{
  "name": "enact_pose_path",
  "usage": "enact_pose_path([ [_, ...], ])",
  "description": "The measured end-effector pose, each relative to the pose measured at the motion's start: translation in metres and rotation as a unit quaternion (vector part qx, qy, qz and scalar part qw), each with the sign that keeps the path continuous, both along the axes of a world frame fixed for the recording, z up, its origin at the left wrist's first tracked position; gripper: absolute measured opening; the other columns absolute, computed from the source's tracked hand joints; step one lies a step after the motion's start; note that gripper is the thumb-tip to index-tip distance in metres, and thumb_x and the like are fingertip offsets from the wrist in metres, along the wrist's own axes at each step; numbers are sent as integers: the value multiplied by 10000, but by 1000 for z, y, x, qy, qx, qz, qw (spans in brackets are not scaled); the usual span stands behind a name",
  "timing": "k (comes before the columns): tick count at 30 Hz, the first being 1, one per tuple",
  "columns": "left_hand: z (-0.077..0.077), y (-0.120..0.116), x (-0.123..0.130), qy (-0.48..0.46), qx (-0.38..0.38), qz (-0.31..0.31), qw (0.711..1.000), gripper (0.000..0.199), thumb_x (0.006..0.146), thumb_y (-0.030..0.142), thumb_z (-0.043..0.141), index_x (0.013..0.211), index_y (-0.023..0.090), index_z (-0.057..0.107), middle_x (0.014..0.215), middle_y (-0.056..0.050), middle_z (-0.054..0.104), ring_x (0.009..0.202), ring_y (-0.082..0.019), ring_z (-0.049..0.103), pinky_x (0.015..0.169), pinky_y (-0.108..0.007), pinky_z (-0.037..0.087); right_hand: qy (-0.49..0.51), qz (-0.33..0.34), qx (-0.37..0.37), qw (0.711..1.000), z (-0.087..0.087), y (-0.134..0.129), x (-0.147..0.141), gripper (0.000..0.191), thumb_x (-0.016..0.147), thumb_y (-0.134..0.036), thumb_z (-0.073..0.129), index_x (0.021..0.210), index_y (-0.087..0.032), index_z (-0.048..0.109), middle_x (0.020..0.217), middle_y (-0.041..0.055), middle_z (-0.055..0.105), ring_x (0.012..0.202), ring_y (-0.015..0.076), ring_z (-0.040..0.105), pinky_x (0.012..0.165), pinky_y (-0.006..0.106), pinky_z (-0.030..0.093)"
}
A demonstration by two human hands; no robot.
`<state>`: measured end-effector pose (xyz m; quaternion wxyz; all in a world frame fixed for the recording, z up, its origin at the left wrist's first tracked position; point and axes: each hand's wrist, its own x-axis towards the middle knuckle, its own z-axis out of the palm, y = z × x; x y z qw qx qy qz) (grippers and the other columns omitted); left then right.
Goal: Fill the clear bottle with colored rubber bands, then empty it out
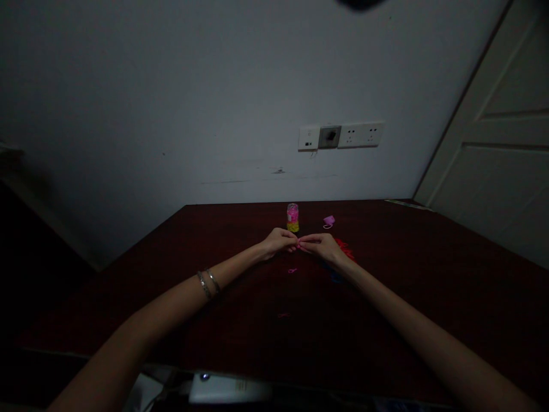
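Observation:
Above the dark red table my left hand and my right hand meet fingertip to fingertip. Both are closed in a pinch on a small pink rubber band, mostly hidden by the fingers. Just behind them stands a clear jar with pink contents above and yellow below. A pink loop lies on the table in front of the hands, and a thin, dim pink piece lies nearer to me. Red strands show beside my right wrist, with something dark blue partly under that forearm.
A pink-purple cap-like piece with a loop lies at the back right of the table. The wall behind carries sockets. A door is on the right. Below the front edge sits a white box-like object.

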<state>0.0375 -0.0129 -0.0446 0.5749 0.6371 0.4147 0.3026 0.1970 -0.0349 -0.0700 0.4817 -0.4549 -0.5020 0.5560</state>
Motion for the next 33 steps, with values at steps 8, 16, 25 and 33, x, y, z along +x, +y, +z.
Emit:
enact_pose_path([
  [8, -4, 1, 1, 4, -15, 23, 1000, 57, 685, 104, 580, 663, 73, 623, 568, -10, 605, 511, -47, 537, 555, -172, 445, -28, 12, 21, 999, 1, -4, -1, 256, 502, -201, 774, 718, -124, 660, 669, 42, 692, 654, 154, 647, 747, 321, 525],
  [16, -4, 2, -3, -17, -50, 13, 999, 138, 644, 175, 670, 719, 58, 662, 618, -42, 635, 559, -67, 571, 610, -200, 473, -36, 9, 34, 999, 0, -3, -2, 225, 507, -209, 774, 675, -128, 648, 675, 51, 694, 669, 166, 657, 720, 312, 544],
  [25, -2, 3, -8, -8, -39, 14, 999, 194, 624, 219, 707, 743, 67, 686, 667, -60, 653, 602, -80, 578, 616, -210, 467, -30, 0, 13, 999, -1, 1, 0, 213, 499, -198, 778, 650, -122, 650, 660, 49, 685, 636, 158, 648, 704, 300, 548],
  [33, -14, 26, -20, -7, 14, 57, 998, 290, 638, 339, 692, 721, 63, 660, 630, -45, 622, 551, -70, 540, 544, -197, 417, -16, -4, 11, 1000, 0, 0, 2, 195, 502, -176, 772, 631, -118, 639, 633, 41, 674, 631, 157, 648, 712, 303, 546],
])
